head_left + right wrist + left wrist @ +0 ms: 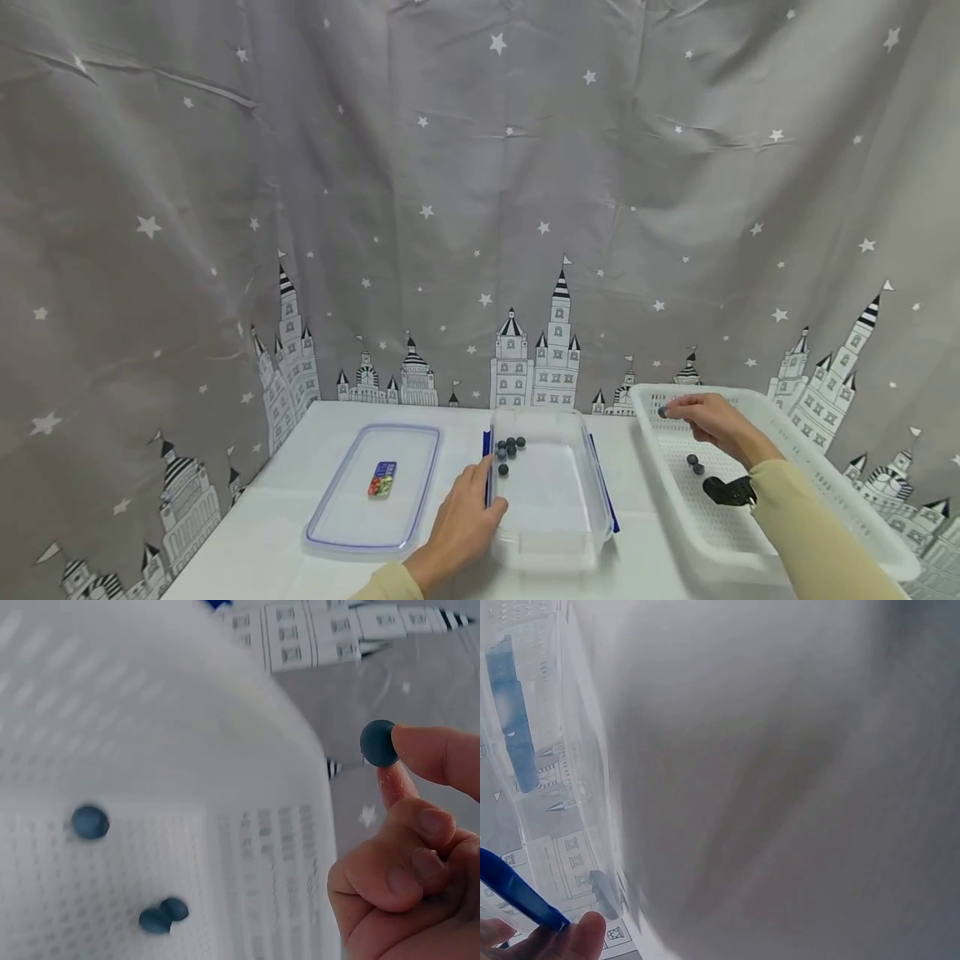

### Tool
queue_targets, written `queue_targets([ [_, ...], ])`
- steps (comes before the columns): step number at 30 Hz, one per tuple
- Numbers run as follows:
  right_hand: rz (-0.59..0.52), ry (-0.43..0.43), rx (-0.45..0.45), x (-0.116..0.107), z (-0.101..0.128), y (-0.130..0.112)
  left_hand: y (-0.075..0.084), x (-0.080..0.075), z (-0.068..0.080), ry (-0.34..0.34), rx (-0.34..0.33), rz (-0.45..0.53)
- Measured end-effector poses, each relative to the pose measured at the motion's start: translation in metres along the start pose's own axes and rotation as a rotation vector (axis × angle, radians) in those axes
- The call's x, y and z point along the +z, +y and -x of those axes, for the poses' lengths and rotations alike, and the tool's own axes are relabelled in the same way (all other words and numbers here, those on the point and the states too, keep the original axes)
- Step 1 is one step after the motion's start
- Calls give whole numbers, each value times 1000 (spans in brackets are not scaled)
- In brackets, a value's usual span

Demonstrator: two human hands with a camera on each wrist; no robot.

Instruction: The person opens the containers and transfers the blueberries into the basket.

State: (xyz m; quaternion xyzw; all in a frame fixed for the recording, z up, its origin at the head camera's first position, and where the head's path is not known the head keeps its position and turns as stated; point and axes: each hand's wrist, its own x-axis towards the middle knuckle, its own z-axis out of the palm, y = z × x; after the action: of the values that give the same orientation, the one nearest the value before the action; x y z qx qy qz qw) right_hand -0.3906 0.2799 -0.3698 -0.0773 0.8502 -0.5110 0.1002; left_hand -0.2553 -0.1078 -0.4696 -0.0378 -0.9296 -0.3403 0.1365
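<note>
My right hand (669,411) pinches one dark blueberry (662,412) between thumb and forefinger above the far left corner of a white perforated basket (787,467). The right wrist view shows that blueberry (379,742) at the tips of my right hand (397,769), just outside the basket's rim (247,772). My left hand (489,487) grips the left wall of a clear plastic container (555,533), thumb inside and fingers outside by its blue latch (487,467). Several blueberries (510,447) lie in the container's far left corner.
A few blueberries (694,463) lie loose in the basket. A clear lid (330,517) with a small sticker (382,479) lies flat to the left of the container. A grey star-and-castle curtain (480,208) hangs behind the white table (255,542).
</note>
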Motion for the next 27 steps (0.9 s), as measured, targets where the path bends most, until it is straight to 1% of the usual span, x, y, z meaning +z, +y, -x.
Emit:
queue_targets([
  [4, 39, 20, 27, -9, 8, 20, 0, 0, 3, -21, 0, -4],
  [10, 76, 46, 45, -21, 12, 38, 3, -3, 5, -18, 21, -17],
  [14, 121, 54, 77, -25, 14, 51, 2, -3, 7, -23, 5, -14],
  [18, 161, 71, 110, -27, 13, 59, -2, -3, 5, -3, 20, -25],
  [22, 167, 87, 144, -31, 9, 61, -2, -6, -2, 21, 32, -24],
  [27, 179, 97, 198, -37, 11, 72, 0, -5, -2, 2, 28, -15],
])
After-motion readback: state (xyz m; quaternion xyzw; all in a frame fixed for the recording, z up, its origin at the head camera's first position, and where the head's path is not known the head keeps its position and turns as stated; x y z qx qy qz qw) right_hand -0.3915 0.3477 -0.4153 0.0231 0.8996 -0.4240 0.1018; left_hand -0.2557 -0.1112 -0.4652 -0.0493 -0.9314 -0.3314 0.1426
